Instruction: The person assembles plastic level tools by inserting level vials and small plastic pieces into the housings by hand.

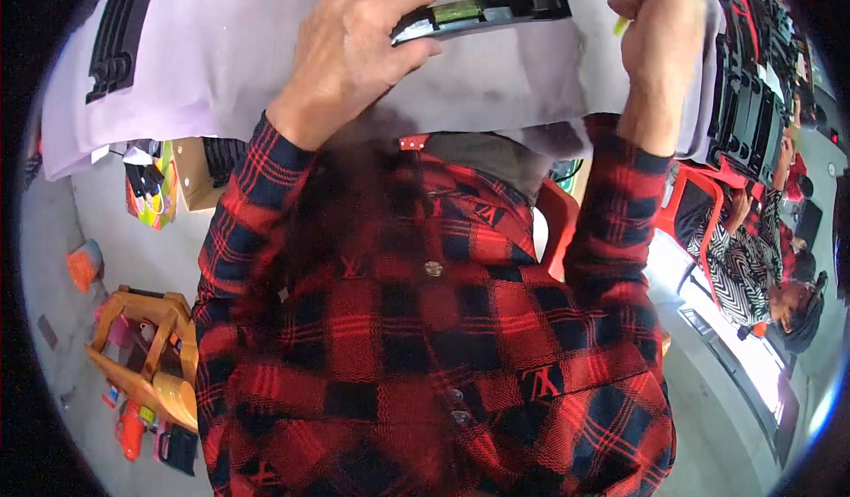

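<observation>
My left hand (350, 50) pinches one end of a long, slightly curved black plastic strip (551, 7) between thumb and fingers. Shiny pale and greenish pieces show along the strip's middle, and its other end points right, over the cloth-covered table (230, 46). At the top right, my right hand (655, 23) is closed, apart from the strip and partly cut off by the picture's edge. A small yellow-green tip (621, 26) shows beside its fingers; the rest of that thing is hidden.
Ribbed black plastic parts (124, 32) lie at the table's left, and more black parts (748, 99) are stacked at its right. Below left stand a cardboard box (197, 174) and a wooden stool (142, 342). Another person (744, 258) sits at the far right, near a red chair (677, 205).
</observation>
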Demonstrator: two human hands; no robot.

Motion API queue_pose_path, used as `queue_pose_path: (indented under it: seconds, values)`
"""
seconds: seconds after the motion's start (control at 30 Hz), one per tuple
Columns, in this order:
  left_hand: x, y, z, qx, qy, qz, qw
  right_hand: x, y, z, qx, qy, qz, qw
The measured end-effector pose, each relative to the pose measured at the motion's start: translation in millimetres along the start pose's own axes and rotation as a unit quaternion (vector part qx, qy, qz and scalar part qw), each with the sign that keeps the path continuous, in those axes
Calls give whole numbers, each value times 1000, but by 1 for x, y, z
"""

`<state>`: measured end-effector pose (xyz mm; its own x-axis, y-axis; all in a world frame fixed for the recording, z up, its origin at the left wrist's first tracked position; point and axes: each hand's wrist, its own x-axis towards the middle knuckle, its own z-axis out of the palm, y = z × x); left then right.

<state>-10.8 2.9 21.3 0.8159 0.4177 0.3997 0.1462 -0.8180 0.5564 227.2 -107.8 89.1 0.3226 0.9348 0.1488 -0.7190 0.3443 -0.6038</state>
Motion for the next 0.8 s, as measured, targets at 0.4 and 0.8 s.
queue_pose_path:
  seconds: [0.4, 0.8]
  values:
    - [-25, 8, 14, -20, 75, -15, 997, -7, 16, -62, -908, 67, -184, 370]
    - [-23, 1, 14, -61, 96, -3, 994, 87, 75, 9, -721, -78, -61, 686]
